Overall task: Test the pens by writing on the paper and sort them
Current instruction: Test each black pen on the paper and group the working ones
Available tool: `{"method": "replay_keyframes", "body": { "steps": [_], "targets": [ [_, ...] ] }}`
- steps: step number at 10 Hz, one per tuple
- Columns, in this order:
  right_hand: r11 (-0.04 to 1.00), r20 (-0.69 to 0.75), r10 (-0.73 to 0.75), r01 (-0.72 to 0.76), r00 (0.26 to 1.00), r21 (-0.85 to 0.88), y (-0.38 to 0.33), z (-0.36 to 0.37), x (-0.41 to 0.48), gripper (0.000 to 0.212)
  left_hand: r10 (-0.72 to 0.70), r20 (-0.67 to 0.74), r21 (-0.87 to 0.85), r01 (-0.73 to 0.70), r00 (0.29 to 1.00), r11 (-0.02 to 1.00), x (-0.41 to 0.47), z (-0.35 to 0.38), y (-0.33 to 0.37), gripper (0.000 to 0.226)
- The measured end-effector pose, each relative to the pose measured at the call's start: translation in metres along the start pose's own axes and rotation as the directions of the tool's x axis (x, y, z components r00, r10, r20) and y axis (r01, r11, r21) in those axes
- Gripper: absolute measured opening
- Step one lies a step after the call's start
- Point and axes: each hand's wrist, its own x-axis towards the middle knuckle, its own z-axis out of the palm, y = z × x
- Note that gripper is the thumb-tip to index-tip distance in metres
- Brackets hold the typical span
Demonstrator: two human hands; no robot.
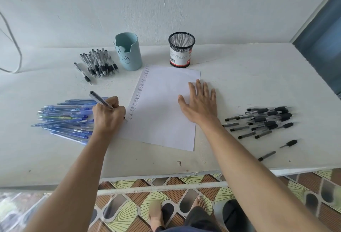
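Left hand (108,116) grips a grey-barrelled pen (101,100), tip down at the near left edge of the white paper (166,106), below a column of handwritten "test" marks (139,91). Right hand (200,102) lies flat, fingers spread, pinning the sheet mid-table.

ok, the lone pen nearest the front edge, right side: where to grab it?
Pinch the lone pen mid-barrel from straight above, fingers across its width. It lies flat on the table, apart from the black pen pile, with bare surface on both sides.
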Motion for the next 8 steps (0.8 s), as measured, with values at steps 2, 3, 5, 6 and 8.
{"method": "replay_keyframes", "body": {
  "steps": [2, 3, 5, 6, 8],
  "targets": [
    [1.0, -0.001, 0.0, 0.0, 1.0, -0.001, 0.0, 0.0, 0.0, 0.071, 0.039, 0.021, 0.001, -0.039, 0.999, 0.999, 0.0, 0.0, -0.003, 0.023],
    [1.0, 0.0, -0.001, 0.001, 1.0, 0.0, 0.0, 0.0, 0.0, 0.071, 0.036, 0.02, 0.007, -0.036, 0.999, 0.999, 0.0, 0.001, -0.004, 0.024],
    [1.0, -0.005, -0.003, 0.003, 1.0, -0.009, 0.0, 0.001, 0.001, 0.071, 0.032, 0.036, -0.01, -0.032, 0.999, 0.999, 0.006, 0.002, -0.013, 0.022],
    [1.0, 0.002, -0.002, 0.002, 1.0, -0.009, -0.001, 0.001, 0.001, 0.072, 0.048, 0.029, -0.011, -0.048, 0.998, 0.999, 0.005, 0.004, -0.011, 0.024],
    [1.0, 0.006, -0.003, 0.003, 1.0, -0.008, -0.001, 0.0, 0.001, 0.073, 0.038, 0.055, -0.046, -0.036, 0.998, 0.998, 0.003, 0.004, -0.01, 0.024]
  ]
}}
